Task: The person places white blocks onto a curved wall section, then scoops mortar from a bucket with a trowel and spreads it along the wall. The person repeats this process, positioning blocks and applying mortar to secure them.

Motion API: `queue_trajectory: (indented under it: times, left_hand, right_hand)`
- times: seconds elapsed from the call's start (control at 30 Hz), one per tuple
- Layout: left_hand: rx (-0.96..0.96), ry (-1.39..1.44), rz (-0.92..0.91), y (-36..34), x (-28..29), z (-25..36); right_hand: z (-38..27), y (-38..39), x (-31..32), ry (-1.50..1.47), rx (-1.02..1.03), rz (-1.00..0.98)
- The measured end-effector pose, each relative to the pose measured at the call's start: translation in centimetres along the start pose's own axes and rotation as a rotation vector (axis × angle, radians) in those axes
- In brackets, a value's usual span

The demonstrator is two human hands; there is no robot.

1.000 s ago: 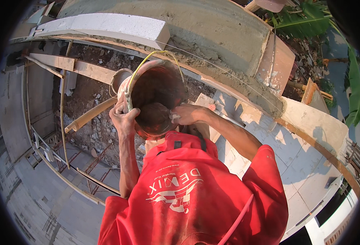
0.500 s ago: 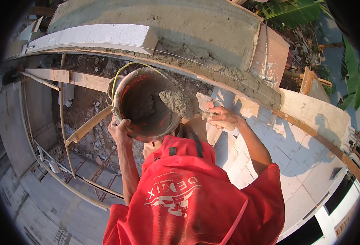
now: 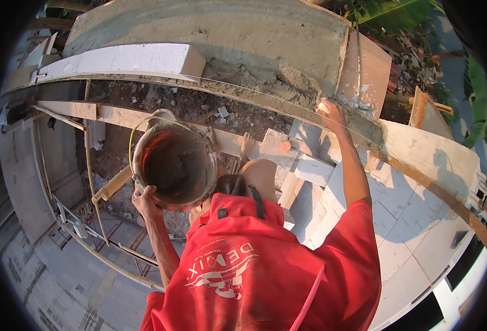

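My left hand [image 3: 146, 201] is closed on the near left rim of a round bucket [image 3: 212, 171], which tilts so its mouth faces up at me. Grey wet mortar [image 3: 174, 171] lies inside it. With my right arm stretched forward, my right hand [image 3: 333, 117] is closed around the handle of a trowel [image 3: 323, 106]. The trowel's blade carries or presses into a heap of mortar [image 3: 300, 76] over the top of the wall; the blade itself is hidden. Rough mortar [image 3: 243, 77] spreads along that wall edge, beside a long white block [image 3: 116, 62].
A taut string runs along the wall edge. Below it, a wooden plank [image 3: 114, 115] and bamboo poles [image 3: 114, 183] span a deep drop to the left. A bare foot [image 3: 247, 144] rests near the plank. White blocks [image 3: 313, 169] lie right of my legs; banana leaves [image 3: 392, 19] hang far right.
My right hand has moved forward and right, carrying the loaded trowel from above the bucket to the wall top. The bucket and my left hand have shifted slightly left and nearer.
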State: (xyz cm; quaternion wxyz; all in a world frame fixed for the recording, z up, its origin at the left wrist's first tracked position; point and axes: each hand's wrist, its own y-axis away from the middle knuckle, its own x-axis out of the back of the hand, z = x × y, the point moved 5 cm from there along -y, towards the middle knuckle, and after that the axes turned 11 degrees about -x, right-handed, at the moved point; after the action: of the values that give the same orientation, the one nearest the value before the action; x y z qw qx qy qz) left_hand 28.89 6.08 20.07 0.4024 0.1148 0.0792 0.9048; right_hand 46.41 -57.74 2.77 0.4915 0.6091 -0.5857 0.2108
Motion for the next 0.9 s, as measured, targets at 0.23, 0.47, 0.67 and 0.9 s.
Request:
queue_trajectory:
  times: [0.23,0.47,0.67,0.9]
  left_hand:
    - [0.037,0.021,-0.013,0.5,0.6,-0.4]
    - [0.045,0.008,-0.044,0.6,-2.1,0.5]
    - [-0.052,-0.135,-0.152,-0.1,-6.0,2.2]
    - [-0.414,-0.339,-0.457,2.1,-11.5,8.3]
  right_hand:
    - [3.6,5.0,-3.0,0.242,-0.15,0.116]
    - [-4.1,16.4,-1.3,0.124,0.037,-0.063]
    - [-24.1,20.7,-2.3,0.209,0.489,-0.226]
    - [-29.9,18.4,-5.0,0.189,0.537,-0.437]
